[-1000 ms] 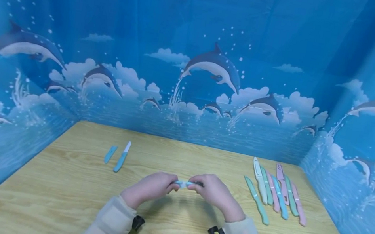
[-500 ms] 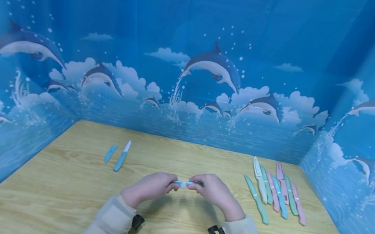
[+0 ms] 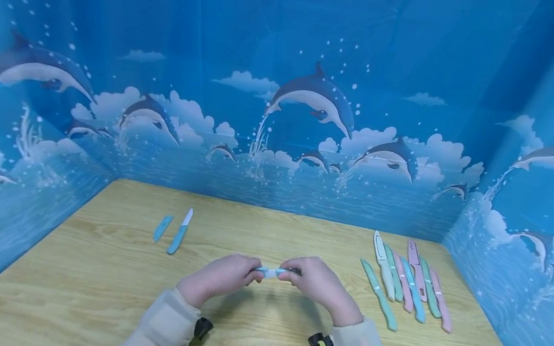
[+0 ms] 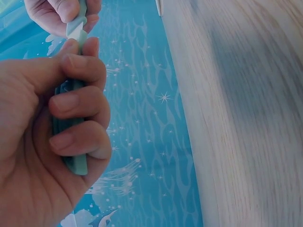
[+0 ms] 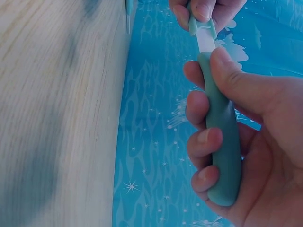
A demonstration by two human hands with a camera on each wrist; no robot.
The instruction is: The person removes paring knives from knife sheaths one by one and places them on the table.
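Both hands meet over the middle of the table, with one knife and its blade cover between them. My right hand [image 3: 319, 286] wraps its fingers around the blue-green handle of the knife [image 5: 223, 137], thumb along the upper part. The left hand [image 3: 221, 276] grips the matching blade cover [image 4: 75, 163], whose lower end pokes out below the curled fingers in the left wrist view. A short stretch of pale blade [image 5: 205, 39] shows between handle and cover; the rest of the blade lies inside the cover.
Left on the wooden table [image 3: 81, 281] lie an uncovered blue knife [image 3: 179, 234] and a blue blade cover [image 3: 163, 228]. To the right, several pastel covered knives [image 3: 405, 282] lie close together, a green one [image 3: 379, 295] nearest. A dolphin-print curtain [image 3: 276, 179] surrounds the table's back and sides.
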